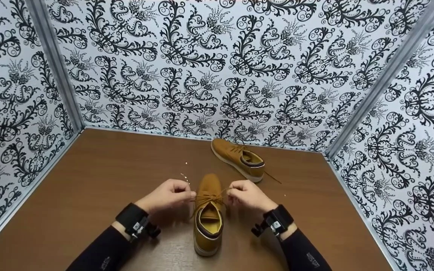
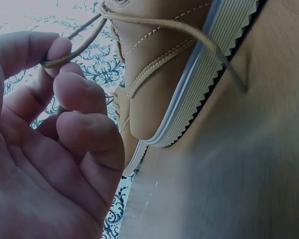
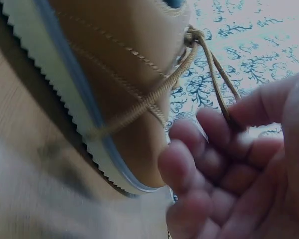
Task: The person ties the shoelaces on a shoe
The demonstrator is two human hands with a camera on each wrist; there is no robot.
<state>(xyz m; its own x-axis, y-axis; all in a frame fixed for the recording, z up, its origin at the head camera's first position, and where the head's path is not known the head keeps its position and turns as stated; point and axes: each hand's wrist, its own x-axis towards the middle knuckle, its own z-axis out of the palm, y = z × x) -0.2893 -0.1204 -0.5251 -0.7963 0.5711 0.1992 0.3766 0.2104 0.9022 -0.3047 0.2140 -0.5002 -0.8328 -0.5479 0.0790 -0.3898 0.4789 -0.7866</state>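
A tan lace-up shoe [image 1: 210, 183] stands upright on the table, toe pointing away from me, its bow knot over the tongue. On its left side, my left hand [image 1: 170, 196] pinches one loop of the shoelace [image 2: 89, 42] between thumb and forefinger. My right hand [image 1: 250, 196] pinches the other shoelace loop [image 3: 213, 79] on the right side. Both loops run out from the knot to the fingertips. A loose lace end hangs down each flank of the shoe, over the pale ridged sole [image 2: 192, 87].
A matching tan shoe [image 1: 232, 151] sits farther back on the brown table [image 1: 126, 162], slightly right, with a lace end trailing onto the wood. Patterned black-and-white walls [image 1: 202, 75] enclose the table at the back and both sides. Small pale specks dot the tabletop.
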